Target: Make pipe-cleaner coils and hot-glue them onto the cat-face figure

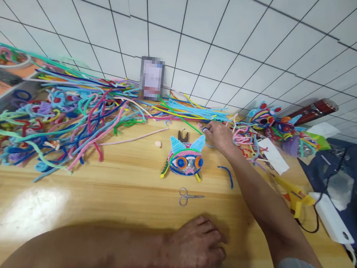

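Observation:
My right hand (220, 135) reaches to the back of the table, fingers pinched at a small dark blue coil (205, 129). Loosely curled, my left hand (198, 250) rests on the wood near the front edge; nothing shows in it, though its palm side is hidden. Between the hands sits a pipe-cleaner animal mask (186, 159) with light blue ears, orange-and-blue eyes and yellow-tipped pieces below. Small scissors (191, 197) lie in front of it. A dark brown clip-like piece (183, 136) stands behind it, and a short blue pipe cleaner (227, 176) lies to its right.
Tangled pipe cleaners (64, 120) cover the left side. A phone (152, 78) leans on the tiled wall (202, 40). To the right are finished colourful figures (263, 116), a red flask (314, 110), a yellow glue gun (295, 194) with cord and a white power strip (332, 218).

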Tool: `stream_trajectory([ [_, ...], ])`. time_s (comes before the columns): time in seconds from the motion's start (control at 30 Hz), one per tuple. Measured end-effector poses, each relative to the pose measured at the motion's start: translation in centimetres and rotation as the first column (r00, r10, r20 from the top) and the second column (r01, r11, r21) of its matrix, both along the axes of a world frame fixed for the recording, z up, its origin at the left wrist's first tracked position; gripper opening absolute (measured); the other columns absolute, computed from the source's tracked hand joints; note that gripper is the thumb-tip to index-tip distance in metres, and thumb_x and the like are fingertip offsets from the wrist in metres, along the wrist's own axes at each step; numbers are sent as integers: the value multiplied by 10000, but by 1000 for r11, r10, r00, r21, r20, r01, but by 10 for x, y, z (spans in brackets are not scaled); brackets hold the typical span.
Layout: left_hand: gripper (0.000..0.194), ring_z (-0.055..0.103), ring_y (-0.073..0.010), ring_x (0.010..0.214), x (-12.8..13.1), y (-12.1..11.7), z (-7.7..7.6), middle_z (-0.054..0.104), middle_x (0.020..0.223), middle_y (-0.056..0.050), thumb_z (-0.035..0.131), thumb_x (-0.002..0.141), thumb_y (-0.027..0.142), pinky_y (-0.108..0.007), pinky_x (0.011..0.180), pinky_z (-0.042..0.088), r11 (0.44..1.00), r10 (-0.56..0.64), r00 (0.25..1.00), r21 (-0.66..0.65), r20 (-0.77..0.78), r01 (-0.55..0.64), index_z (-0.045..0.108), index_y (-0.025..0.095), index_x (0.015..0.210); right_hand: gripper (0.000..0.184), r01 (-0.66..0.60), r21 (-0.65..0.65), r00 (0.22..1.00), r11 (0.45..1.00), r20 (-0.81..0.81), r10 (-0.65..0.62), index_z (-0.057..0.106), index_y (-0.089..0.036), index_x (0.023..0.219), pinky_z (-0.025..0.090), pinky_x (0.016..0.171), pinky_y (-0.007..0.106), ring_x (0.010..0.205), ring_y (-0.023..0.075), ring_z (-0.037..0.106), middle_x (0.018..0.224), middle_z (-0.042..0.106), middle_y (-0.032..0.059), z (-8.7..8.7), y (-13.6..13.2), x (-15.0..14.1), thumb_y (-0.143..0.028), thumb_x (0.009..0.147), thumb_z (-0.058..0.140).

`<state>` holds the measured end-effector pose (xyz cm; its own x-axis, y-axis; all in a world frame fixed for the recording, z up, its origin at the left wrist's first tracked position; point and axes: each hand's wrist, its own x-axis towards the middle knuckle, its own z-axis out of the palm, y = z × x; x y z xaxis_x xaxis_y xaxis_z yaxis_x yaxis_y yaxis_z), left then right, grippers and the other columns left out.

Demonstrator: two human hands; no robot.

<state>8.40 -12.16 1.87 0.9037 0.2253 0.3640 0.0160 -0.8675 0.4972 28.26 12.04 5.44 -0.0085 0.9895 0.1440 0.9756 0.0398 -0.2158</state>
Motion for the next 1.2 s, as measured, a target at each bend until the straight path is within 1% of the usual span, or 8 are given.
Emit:
stream_trajectory([
  [0.2, 180, 660, -200, 1118, 0, -1, -1, 716, 1315, -68, 566, 1039, 325, -385, 1002, 479, 999, 20, 1000, -50, -3, -21, 670, 182, 1069, 206, 12, 55, 942, 998, -335, 7, 649, -215, 896, 496, 699, 322, 759, 194, 654, 851, 717, 38, 21, -30, 34, -414, 880, 695],
  [0.27, 168, 668, -201, 1093, 0, -1, -1, 728, 1283, -55, 574, 1031, 319, -385, 983, 485, 998, 34, 999, -62, 24, -33, 671, 184, 1058, 265, 16, 7, 772, 1000, -636, -8, 636, -222, 929, 459, 613, 287, 661, 162, 603, 756, 664, -5, 29, -47, 41, -448, 834, 738],
  [0.37, 156, 678, -194, 1068, 0, -1, -1, 744, 1251, -55, 575, 1032, 306, -381, 985, 488, 996, 56, 997, -75, 50, -52, 670, 186, 1059, 361, -4, -97, 399, 995, -913, -87, 667, -244, 1030, 398, 551, 260, 596, 129, 534, 728, 611, -38, 41, -74, 44, -438, 757, 804],
  [0.5, 134, 683, -190, 1055, 1, -4, -2, 758, 1219, -73, 558, 1037, 265, -375, 985, 497, 988, 116, 986, -116, 123, -102, 664, 184, 1048, 355, -52, -173, 148, 984, -975, -164, 691, -288, 1034, 351, 530, 262, 573, 111, 431, 790, 602, -33, 52, -109, 38, -411, 719, 798],
  [0.67, 125, 695, -168, 944, 3, -1, 0, 774, 1068, -73, 531, 1029, 188, -334, 887, 517, 947, 192, 936, -304, 294, -99, 654, 189, 1008, 259, -88, -200, 117, 976, -975, -190, 697, -301, 981, 334, 527, 275, 567, 121, 325, 747, 519, -34, 54, -152, 24, -447, 769, 727],
  [0.9, 50, 606, -150, 795, -2, 4, 11, 630, 887, -27, 572, 1020, 218, -283, 749, 513, 706, 449, 858, -688, 249, -170, 586, 191, 1059, 294, -197, -372, -177, 907, -897, -406, 742, -285, 1005, 306, 503, 249, 524, 93, 319, 682, 507, -54, 43, -209, -7, -302, 714, 786],
  [1.03, 314, 574, -139, 793, -3, 3, 11, 602, 1018, -38, 598, 1029, 271, -280, 733, 505, 584, 535, 817, -793, 214, -174, 521, 196, 1324, 316, -235, -486, -150, 842, -837, -526, 772, -267, 1055, 361, 528, 229, 549, 93, 439, 695, 582, -40, 26, -237, -17, -272, 740, 791],
  [1.2, 386, 559, -125, 769, 1, 6, 8, 622, 998, -29, 599, 1032, 280, -253, 692, 467, 464, 506, 849, -877, 149, -123, 544, 198, 1405, 267, -51, -390, 144, 919, -914, -380, 754, -285, 1117, 468, 623, 246, 669, 120, 573, 816, 671, -19, 11, -260, -16, -372, 866, 776],
])
